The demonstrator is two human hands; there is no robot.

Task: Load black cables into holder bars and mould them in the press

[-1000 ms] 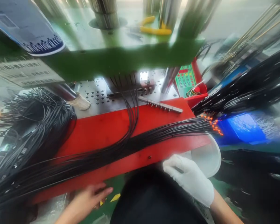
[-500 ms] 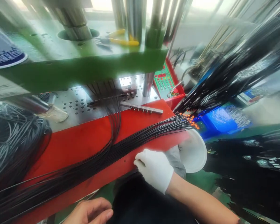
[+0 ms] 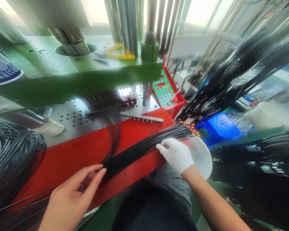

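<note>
A long bundle of thin black cables with orange tips at its right end lies across the red bench. My bare left hand reaches over the bundle's left part, thumb and fingers loosely curved with a small gap between the tips; whether they touch the cables I cannot tell. My right hand, in a white glove, is at the bundle's near edge, short of the orange tips. Its thumb stands apart from the curled fingers. Several cables bend away from the bundle into the press. A metal bar with small pins lies behind the bundle.
The green press plate overhangs the back, with yellow-handled pliers on top. A control panel stands behind right. A white bucket, a blue bin and hanging black cables are at right; coiled cables at left.
My left hand has moved up and right onto the cable bundle. My right hand has moved right and up to the bundle's edge. The view has shifted slightly.
</note>
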